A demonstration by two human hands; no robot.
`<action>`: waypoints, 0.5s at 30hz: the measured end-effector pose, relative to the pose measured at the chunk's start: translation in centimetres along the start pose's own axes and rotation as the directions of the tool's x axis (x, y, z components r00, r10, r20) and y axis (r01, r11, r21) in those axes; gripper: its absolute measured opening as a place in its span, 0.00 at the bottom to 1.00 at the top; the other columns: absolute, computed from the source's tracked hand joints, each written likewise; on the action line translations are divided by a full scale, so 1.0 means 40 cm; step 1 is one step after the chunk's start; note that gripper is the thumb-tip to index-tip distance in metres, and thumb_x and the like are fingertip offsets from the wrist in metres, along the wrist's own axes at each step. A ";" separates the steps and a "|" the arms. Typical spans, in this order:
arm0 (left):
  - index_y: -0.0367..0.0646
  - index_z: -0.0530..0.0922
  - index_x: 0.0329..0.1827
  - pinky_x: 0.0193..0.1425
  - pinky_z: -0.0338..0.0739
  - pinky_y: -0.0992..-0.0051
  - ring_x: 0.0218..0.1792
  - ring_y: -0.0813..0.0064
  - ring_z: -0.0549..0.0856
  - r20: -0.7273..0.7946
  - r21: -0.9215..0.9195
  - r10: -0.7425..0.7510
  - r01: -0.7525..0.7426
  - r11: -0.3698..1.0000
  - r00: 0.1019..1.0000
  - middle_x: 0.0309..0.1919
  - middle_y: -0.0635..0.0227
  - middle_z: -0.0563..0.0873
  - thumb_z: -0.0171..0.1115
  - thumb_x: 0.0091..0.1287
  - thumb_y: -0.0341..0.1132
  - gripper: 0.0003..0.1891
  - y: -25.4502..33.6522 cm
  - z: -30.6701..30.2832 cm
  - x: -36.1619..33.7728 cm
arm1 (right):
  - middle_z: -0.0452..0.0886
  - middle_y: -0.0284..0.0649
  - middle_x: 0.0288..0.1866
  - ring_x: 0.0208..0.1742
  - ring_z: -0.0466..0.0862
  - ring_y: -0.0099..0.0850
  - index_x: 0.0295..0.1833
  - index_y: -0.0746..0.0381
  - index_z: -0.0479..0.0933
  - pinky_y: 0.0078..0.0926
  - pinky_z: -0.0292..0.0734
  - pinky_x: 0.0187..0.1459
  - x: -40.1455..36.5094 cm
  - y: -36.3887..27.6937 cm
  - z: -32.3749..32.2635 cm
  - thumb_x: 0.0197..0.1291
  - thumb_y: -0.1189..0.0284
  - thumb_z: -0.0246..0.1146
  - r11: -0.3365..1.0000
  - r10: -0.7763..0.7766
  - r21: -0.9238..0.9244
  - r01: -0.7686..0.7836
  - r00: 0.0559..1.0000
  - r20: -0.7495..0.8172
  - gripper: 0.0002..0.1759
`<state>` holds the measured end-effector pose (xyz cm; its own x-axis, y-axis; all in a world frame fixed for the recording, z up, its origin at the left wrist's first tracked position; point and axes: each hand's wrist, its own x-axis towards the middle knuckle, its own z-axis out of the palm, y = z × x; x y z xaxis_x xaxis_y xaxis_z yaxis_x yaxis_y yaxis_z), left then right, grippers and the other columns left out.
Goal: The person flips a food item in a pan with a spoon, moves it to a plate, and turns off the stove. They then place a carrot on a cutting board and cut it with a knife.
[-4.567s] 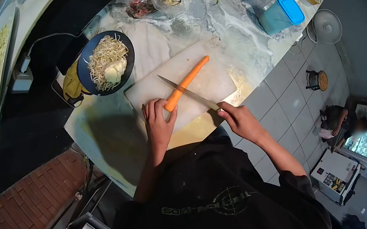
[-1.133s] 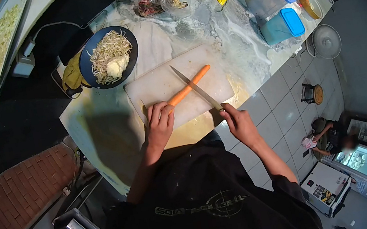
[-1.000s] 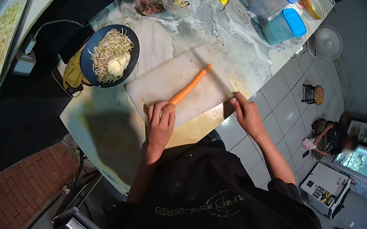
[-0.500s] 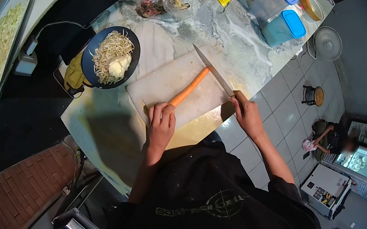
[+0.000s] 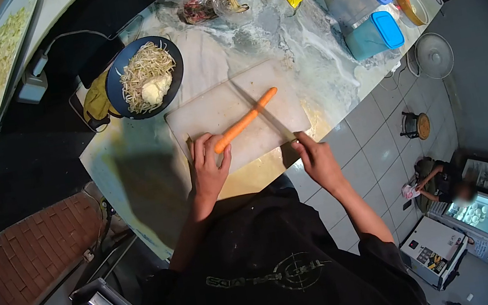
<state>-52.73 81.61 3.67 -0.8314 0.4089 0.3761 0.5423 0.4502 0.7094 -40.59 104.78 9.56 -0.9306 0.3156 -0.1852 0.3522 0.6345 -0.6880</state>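
Note:
A peeled orange carrot [image 5: 243, 126] lies slanting across the white cutting board [image 5: 200, 115]. My left hand [image 5: 210, 167] is at its near end, thumb on one side and fingers on the other, closed around the tip. In my right hand [image 5: 320, 163] is the handle of a long kitchen knife [image 5: 279, 126]. Its blade crosses the carrot toward the far end and points to the back of the board.
Left of the board stands a dark plate [image 5: 178, 67] with bean sprouts [image 5: 144, 66] and a pale lump. Plastic bags [image 5: 220, 3] lie behind. Blue-lidded containers [image 5: 375, 36] stand at the right. A person [image 5: 436, 179] sits low on the right.
My right hand and the knife have moved left, from the carrot's far tip to partway along it. The carrot's near end now shows between my left fingers.

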 end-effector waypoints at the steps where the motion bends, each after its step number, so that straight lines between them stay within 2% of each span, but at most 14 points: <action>1: 0.40 0.79 0.48 0.51 0.74 0.61 0.47 0.56 0.79 0.010 0.039 0.006 -0.007 0.999 1.000 0.45 0.59 0.79 0.70 0.60 0.26 0.14 -0.001 -0.003 0.003 | 0.77 0.59 0.26 0.32 0.81 0.59 0.53 0.62 0.76 0.50 0.73 0.31 0.000 0.007 0.002 0.72 0.68 0.59 1.000 0.000 0.000 0.000 1.000 0.000 0.11; 3: 0.40 0.79 0.49 0.51 0.75 0.60 0.47 0.56 0.79 0.019 0.082 0.009 -0.010 0.997 1.000 0.46 0.59 0.79 0.71 0.59 0.27 0.15 -0.006 -0.005 0.002 | 0.77 0.59 0.26 0.31 0.81 0.59 0.54 0.62 0.76 0.49 0.73 0.31 0.006 0.025 0.008 0.72 0.68 0.59 1.000 0.016 -0.015 -0.017 1.000 -0.016 0.11; 5: 0.40 0.79 0.48 0.51 0.75 0.60 0.47 0.56 0.79 0.014 0.041 -0.002 0.002 0.999 1.000 0.46 0.59 0.79 0.72 0.58 0.27 0.16 -0.009 0.001 -0.005 | 0.77 0.58 0.25 0.30 0.80 0.59 0.54 0.63 0.75 0.50 0.73 0.31 0.022 0.029 -0.005 0.72 0.68 0.59 0.997 0.070 0.037 -0.067 0.996 -0.059 0.12; 7: 0.40 0.79 0.48 0.51 0.75 0.61 0.47 0.56 0.79 0.016 0.049 0.006 -0.007 0.999 1.000 0.46 0.60 0.79 0.72 0.58 0.26 0.16 0.000 0.000 -0.006 | 0.76 0.58 0.25 0.29 0.80 0.59 0.54 0.64 0.75 0.50 0.72 0.30 0.035 0.035 -0.025 0.72 0.68 0.59 0.991 0.106 -0.059 -0.117 0.982 -0.157 0.12; 9: 0.40 0.79 0.48 0.51 0.76 0.61 0.47 0.56 0.79 0.020 0.057 0.014 -0.015 0.998 1.000 0.45 0.60 0.79 0.72 0.58 0.26 0.16 0.006 -0.004 -0.008 | 0.76 0.58 0.24 0.29 0.80 0.59 0.53 0.64 0.76 0.50 0.72 0.30 0.020 0.017 -0.021 0.72 0.68 0.58 0.993 0.091 -0.055 -0.102 0.981 -0.170 0.11; 11: 0.41 0.79 0.48 0.50 0.76 0.62 0.47 0.56 0.79 0.040 0.097 0.110 -0.113 0.989 0.993 0.45 0.60 0.79 0.70 0.59 0.24 0.15 0.006 -0.008 -0.008 | 0.76 0.58 0.24 0.29 0.80 0.59 0.52 0.63 0.76 0.50 0.73 0.31 -0.002 -0.003 -0.004 0.72 0.68 0.59 1.000 0.006 0.001 -0.006 0.997 -0.081 0.10; 12: 0.41 0.79 0.48 0.50 0.76 0.62 0.47 0.56 0.79 0.043 0.095 0.110 -0.114 0.989 0.993 0.45 0.60 0.79 0.70 0.59 0.24 0.15 0.009 -0.010 -0.007 | 0.77 0.58 0.24 0.31 0.81 0.59 0.52 0.62 0.76 0.49 0.74 0.32 -0.010 -0.013 0.000 0.72 0.68 0.59 1.000 0.006 0.014 -0.006 1.000 -0.019 0.10; 15: 0.41 0.79 0.49 0.50 0.76 0.62 0.47 0.57 0.78 0.068 0.142 0.079 -0.088 0.986 0.995 0.46 0.60 0.79 0.69 0.60 0.23 0.14 0.014 -0.016 -0.002 | 0.77 0.57 0.24 0.32 0.82 0.59 0.53 0.61 0.76 0.49 0.75 0.33 -0.006 0.001 0.010 0.72 0.67 0.59 0.999 0.045 -0.033 -0.043 0.998 0.036 0.11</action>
<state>-52.42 81.30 4.42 -0.7759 0.4961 0.3898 0.6250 0.5203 0.5820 -40.39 104.46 9.29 -0.9170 0.3177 -0.2411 0.3953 0.6432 -0.6558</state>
